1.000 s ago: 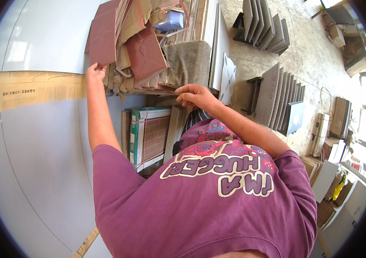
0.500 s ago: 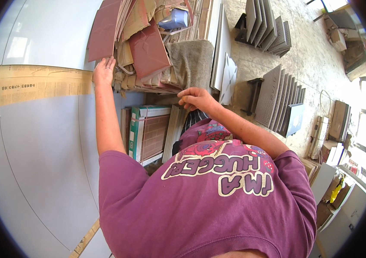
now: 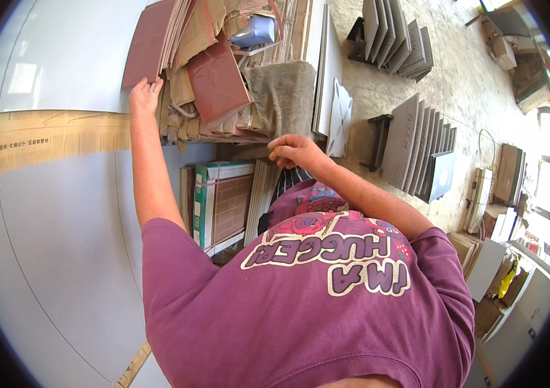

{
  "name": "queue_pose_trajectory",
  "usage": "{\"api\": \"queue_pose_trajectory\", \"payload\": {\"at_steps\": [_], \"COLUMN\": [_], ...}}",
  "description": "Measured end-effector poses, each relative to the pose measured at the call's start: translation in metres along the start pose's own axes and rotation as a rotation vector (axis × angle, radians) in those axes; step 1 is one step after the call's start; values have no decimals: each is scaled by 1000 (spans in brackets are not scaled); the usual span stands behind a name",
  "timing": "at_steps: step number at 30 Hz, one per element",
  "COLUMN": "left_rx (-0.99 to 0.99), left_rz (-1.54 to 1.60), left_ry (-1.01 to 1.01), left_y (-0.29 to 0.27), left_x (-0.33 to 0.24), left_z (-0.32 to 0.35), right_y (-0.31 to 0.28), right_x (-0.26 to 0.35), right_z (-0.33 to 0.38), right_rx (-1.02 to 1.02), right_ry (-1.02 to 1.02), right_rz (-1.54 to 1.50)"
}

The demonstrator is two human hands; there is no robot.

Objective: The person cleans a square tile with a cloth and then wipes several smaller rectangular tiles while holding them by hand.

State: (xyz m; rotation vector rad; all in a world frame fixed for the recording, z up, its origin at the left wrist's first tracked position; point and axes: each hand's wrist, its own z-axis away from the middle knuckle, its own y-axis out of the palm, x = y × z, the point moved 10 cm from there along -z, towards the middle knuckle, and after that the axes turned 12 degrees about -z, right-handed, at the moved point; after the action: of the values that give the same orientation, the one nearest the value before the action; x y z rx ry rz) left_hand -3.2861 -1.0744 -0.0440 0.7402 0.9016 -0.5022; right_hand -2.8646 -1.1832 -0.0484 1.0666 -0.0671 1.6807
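Observation:
My left hand reaches up to the lower edge of a reddish-brown tile. Its fingertips close on the corner of that tile, the front one of an upright leaning stack. My right hand hovers in front of my body with fingers curled in and nothing visible in them. Just beyond it hangs a grey-brown cloth. Between the hands, a second reddish-brown tile lies tilted on torn cardboard.
Below the stack stands a green-and-white carton with brick-patterned tiles. Large glossy pale panels fill the left. Racks of grey tiles stand on the floor to the right. A blue object lies on top at the back.
My left hand has shifted slightly left along with the front reddish-brown tile. My right hand keeps nearly the same place and its curled shape.

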Motion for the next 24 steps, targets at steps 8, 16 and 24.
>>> {"api": "queue_pose_trajectory", "payload": {"at_steps": [8,16,24], "left_rx": [-71,24,102], "left_rz": [-108,-458,-475], "left_ry": [-59,155,21], "left_y": [29,34,20], "left_x": [-13,-20,71], "left_z": [5,53,154], "right_y": [-4,-4,-8], "right_x": [3,3,0], "right_z": [2,4,9], "right_rx": [-18,7,25], "right_ry": [0,0,-14], "right_rz": [2,35,40]}}
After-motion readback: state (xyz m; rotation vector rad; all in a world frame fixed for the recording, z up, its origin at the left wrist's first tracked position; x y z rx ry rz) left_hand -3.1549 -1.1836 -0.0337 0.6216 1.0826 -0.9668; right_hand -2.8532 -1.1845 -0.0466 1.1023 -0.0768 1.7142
